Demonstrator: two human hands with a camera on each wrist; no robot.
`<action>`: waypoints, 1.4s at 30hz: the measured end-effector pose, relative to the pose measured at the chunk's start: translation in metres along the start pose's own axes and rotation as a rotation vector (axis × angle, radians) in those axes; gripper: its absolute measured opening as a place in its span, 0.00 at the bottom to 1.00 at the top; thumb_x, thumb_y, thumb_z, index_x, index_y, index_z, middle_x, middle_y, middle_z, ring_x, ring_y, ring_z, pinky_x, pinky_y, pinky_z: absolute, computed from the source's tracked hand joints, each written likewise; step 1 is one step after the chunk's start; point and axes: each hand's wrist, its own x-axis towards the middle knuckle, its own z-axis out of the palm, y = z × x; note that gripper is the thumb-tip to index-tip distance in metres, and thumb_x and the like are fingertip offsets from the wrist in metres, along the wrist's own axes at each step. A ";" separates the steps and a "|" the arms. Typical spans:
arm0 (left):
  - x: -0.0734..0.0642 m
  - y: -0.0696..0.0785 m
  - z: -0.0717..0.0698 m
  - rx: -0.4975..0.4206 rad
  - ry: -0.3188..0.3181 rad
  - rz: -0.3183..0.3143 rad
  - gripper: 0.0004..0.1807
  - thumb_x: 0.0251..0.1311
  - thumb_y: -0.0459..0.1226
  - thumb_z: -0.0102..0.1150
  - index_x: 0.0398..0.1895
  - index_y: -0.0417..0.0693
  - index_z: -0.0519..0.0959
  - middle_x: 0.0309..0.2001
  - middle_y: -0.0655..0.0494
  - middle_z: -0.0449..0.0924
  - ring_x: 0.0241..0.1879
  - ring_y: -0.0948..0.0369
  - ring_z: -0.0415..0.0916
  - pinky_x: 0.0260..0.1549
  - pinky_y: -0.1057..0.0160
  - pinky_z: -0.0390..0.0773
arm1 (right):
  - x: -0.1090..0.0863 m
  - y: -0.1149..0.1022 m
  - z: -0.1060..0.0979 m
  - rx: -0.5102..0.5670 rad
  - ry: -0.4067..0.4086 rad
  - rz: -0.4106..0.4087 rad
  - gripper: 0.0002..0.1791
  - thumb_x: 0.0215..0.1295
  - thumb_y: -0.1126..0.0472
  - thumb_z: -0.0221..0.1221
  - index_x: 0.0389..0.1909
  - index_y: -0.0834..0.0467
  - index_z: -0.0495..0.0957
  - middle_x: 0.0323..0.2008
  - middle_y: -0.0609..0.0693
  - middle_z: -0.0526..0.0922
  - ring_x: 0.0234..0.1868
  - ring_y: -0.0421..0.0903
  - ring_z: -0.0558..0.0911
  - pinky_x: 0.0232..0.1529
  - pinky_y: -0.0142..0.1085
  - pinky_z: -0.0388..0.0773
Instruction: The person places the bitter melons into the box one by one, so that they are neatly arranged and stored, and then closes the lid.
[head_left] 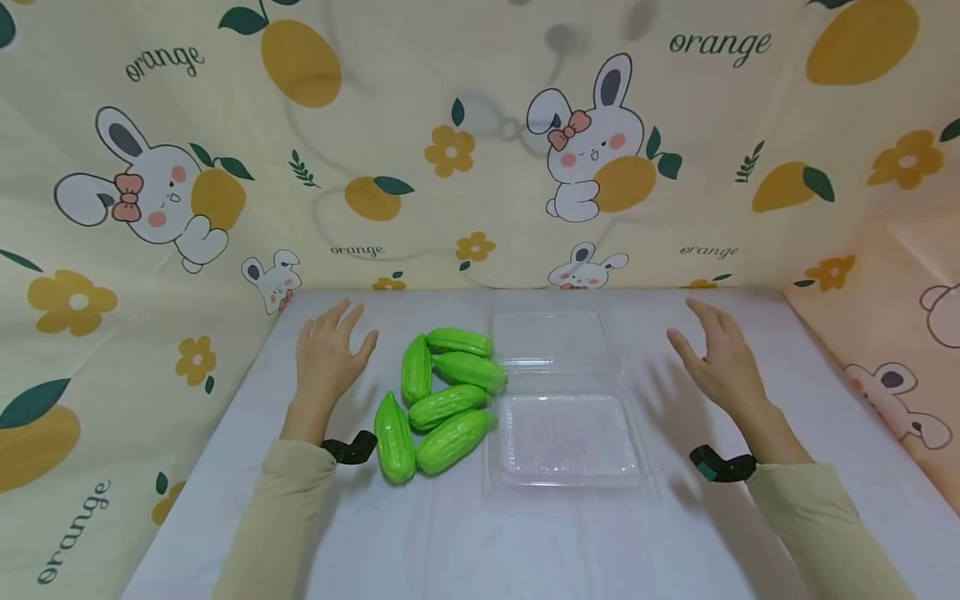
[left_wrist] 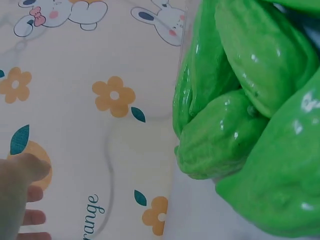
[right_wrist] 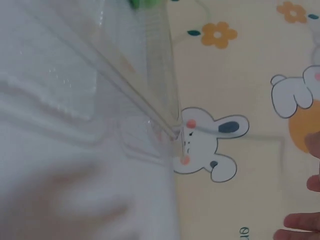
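Observation:
Several glossy green, gourd-like vegetables (head_left: 450,408) with bumpy, ridged skin lie in a cluster left of centre on the white table. My left hand (head_left: 330,358) is held to their left, fingers spread, touching nothing. To their right lies a clear plastic clamshell box (head_left: 570,479), its lid (head_left: 551,342) folded back behind it. Some vegetable tips reach the box's left edge. My right hand (head_left: 720,367) is off to the right of the box, fingers loosely extended and holding nothing. The left wrist view shows the vegetables (left_wrist: 220,135) up close, with the left thumb and fingertips at the lower left.
A cream cloth (head_left: 450,75) printed with rabbits, oranges and flowers hangs behind the white table (head_left: 525,542) and along its sides. Each wrist wears a small black device (head_left: 723,465).

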 end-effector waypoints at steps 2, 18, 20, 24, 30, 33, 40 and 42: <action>-0.003 0.001 -0.001 -0.035 0.047 0.011 0.24 0.62 0.47 0.58 0.59 0.45 0.76 0.60 0.42 0.77 0.57 0.41 0.76 0.58 0.39 0.73 | -0.003 -0.003 0.000 0.012 -0.026 -0.001 0.33 0.73 0.48 0.49 0.72 0.59 0.56 0.64 0.74 0.63 0.63 0.74 0.62 0.56 0.71 0.60; -0.028 -0.001 -0.017 -0.261 -0.147 -0.097 0.20 0.65 0.46 0.56 0.54 0.46 0.80 0.46 0.46 0.84 0.43 0.50 0.82 0.38 0.50 0.81 | -0.023 -0.006 0.014 0.130 0.020 -0.106 0.28 0.64 0.62 0.61 0.63 0.65 0.67 0.58 0.68 0.73 0.54 0.64 0.74 0.48 0.40 0.80; -0.030 -0.003 -0.019 -0.283 -0.166 -0.106 0.20 0.66 0.46 0.55 0.54 0.46 0.80 0.46 0.46 0.84 0.44 0.50 0.81 0.39 0.49 0.81 | -0.025 -0.005 0.015 0.137 0.016 -0.112 0.27 0.64 0.62 0.60 0.63 0.65 0.67 0.58 0.67 0.73 0.53 0.62 0.74 0.48 0.25 0.78; -0.036 -0.007 -0.019 -0.348 -0.243 -0.112 0.19 0.66 0.44 0.55 0.55 0.43 0.80 0.48 0.44 0.84 0.46 0.49 0.81 0.44 0.48 0.81 | -0.031 -0.004 0.018 0.159 -0.004 -0.121 0.25 0.64 0.62 0.61 0.61 0.65 0.70 0.56 0.65 0.77 0.50 0.50 0.76 0.43 0.09 0.69; -0.044 -0.018 -0.013 -0.455 -0.344 -0.122 0.20 0.66 0.43 0.56 0.55 0.40 0.79 0.47 0.41 0.84 0.46 0.48 0.81 0.48 0.48 0.81 | -0.041 -0.001 0.024 0.210 -0.047 -0.124 0.22 0.62 0.64 0.63 0.56 0.64 0.74 0.47 0.66 0.82 0.42 0.17 0.71 0.40 0.11 0.72; -0.048 -0.022 -0.010 -0.498 -0.410 -0.166 0.23 0.67 0.46 0.55 0.58 0.41 0.77 0.47 0.41 0.84 0.47 0.48 0.81 0.48 0.49 0.80 | -0.045 0.000 0.027 0.247 -0.094 -0.115 0.20 0.62 0.64 0.63 0.55 0.63 0.75 0.46 0.65 0.83 0.42 0.14 0.71 0.40 0.12 0.73; -0.057 -0.029 -0.005 -0.523 -0.499 -0.213 0.26 0.67 0.49 0.54 0.60 0.42 0.75 0.51 0.41 0.82 0.49 0.48 0.79 0.48 0.50 0.80 | -0.053 0.010 0.036 0.326 -0.133 -0.109 0.18 0.62 0.65 0.62 0.53 0.62 0.76 0.41 0.23 0.77 0.41 0.16 0.74 0.39 0.14 0.75; -0.059 -0.030 -0.004 -0.524 -0.514 -0.212 0.26 0.67 0.49 0.54 0.60 0.42 0.75 0.51 0.41 0.82 0.50 0.48 0.79 0.48 0.51 0.79 | -0.054 0.012 0.038 0.361 -0.139 -0.124 0.18 0.61 0.67 0.62 0.53 0.64 0.76 0.40 0.17 0.74 0.41 0.17 0.75 0.39 0.14 0.75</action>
